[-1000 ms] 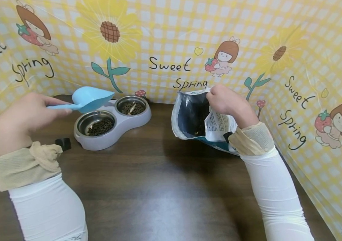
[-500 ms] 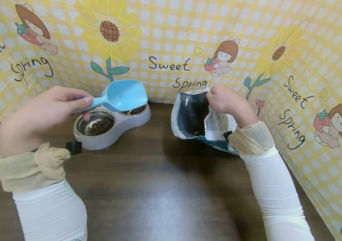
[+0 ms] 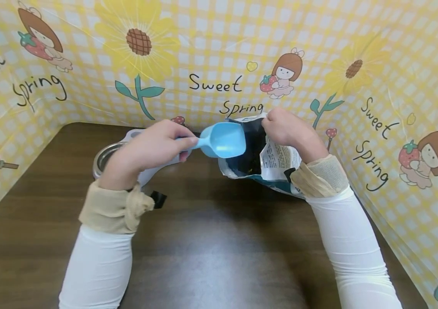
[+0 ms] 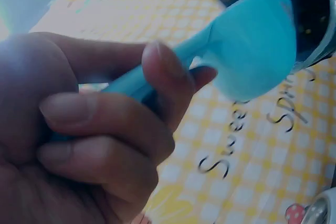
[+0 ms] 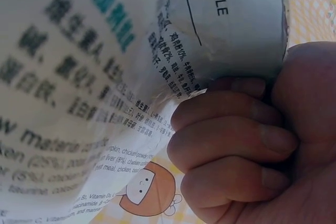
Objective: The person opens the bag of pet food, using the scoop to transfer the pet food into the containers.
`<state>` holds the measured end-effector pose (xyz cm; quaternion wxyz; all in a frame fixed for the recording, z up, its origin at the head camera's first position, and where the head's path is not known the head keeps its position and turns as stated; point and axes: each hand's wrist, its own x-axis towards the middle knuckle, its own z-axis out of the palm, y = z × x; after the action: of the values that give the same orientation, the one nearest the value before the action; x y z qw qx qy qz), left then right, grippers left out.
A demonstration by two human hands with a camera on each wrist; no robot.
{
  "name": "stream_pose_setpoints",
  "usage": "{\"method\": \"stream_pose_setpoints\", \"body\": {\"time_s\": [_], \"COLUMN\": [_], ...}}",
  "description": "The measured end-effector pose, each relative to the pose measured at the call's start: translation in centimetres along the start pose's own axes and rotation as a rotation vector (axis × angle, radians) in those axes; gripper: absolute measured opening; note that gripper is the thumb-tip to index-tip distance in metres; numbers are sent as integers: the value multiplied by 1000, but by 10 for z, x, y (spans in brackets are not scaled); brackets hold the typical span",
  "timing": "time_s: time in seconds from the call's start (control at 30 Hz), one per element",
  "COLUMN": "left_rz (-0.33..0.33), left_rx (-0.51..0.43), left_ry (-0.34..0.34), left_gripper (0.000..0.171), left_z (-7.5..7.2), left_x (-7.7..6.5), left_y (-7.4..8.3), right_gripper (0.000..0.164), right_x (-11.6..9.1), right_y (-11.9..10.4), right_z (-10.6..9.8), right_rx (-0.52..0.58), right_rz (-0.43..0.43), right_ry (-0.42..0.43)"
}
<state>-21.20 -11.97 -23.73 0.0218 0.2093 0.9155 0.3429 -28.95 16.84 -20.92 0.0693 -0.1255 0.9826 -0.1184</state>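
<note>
A light blue scoop is held by its handle in my left hand, at the mouth of the food bag. The left wrist view shows fingers curled round the handle of the scoop, with the bag's dark opening just beyond. No kibble can be made out in the scoop's bowl. My right hand grips the bag's top edge and keeps it open and tilted toward the left. Close up in the right wrist view, the fingers of my right hand curl over the printed bag.
Behind my left forearm stands a pale double pet feeder, partly covered; one steel bowl's rim shows. All this is on a dark wooden table. A yellow checked cloth with printed figures walls the back and sides.
My left hand has carried the scoop rightward from over the feeder's bowls to the bag's mouth, and the scoop's hollow has turned into view. The right hand and bag have stayed nearly still.
</note>
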Motion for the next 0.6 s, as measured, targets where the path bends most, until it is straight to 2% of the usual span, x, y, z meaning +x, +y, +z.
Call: {"method": "stream_pose_setpoints", "body": {"time_s": [0.17,0.27,0.4,0.6], "left_rz": [22,6,-16,52], "left_rx": [92,140,269,420], "left_ry": [1,28,92,144], "left_gripper": [29,30,29,24], "left_z": [25,39,58,84], "left_x": [19,28,37,50], "left_y": [15,24,32,36], "right_gripper": [40,39,40,38], "right_x": [1,1,1,2], "right_y": [-1,-2,-3,-2], "right_z": [2,2,3,3], "right_rx": [-2,-10,-15,-28], "right_rz": [3,0,-3,-19], "right_ry": [2,1,1,17]}}
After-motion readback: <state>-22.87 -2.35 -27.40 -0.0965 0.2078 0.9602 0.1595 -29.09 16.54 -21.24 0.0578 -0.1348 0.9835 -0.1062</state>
